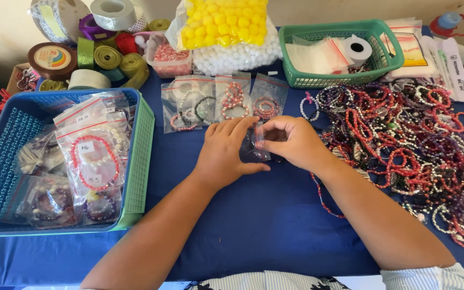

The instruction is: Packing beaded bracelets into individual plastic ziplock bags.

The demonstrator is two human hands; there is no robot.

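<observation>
Baggie (254, 146) time: small clear plastic zip bag with something dark and beady inside, pinched between both hands right in the middle of the blue tablecloth (275, 215).

Going from the left: a blue plastic basket (6, 150) with lattice walls and a green side holds a heap of clear zip bags (89, 161), each with a beaded bracelet inside. The top one has a red and white bracelet; I can't get an exact count of the bags. Behind the basket sits a cluster of ribbon rolls (106, 56) in green, olive, purple, silver and brown, smooth and shiny.

Next, four clear bags (224, 99) lie in a row on the cloth, each with bracelets in pink, white or dark beads. Behind them there's a bag of fuzzy yellow pom-poms (225, 21) on top of white ones.

Left hand (226, 150) has thumb and fingers closed on the baggie's left edge. Right hand (291, 142) is curled tight on its right side, fingers tucked around it.

Further right, a green plastic basket (339, 80) holds empty clear bags and one roll of white tape (357, 48). At the far right is a big loose pile of bracelets (420, 156), red, white, purple and dark glossy round beads, way too many to count.
</observation>
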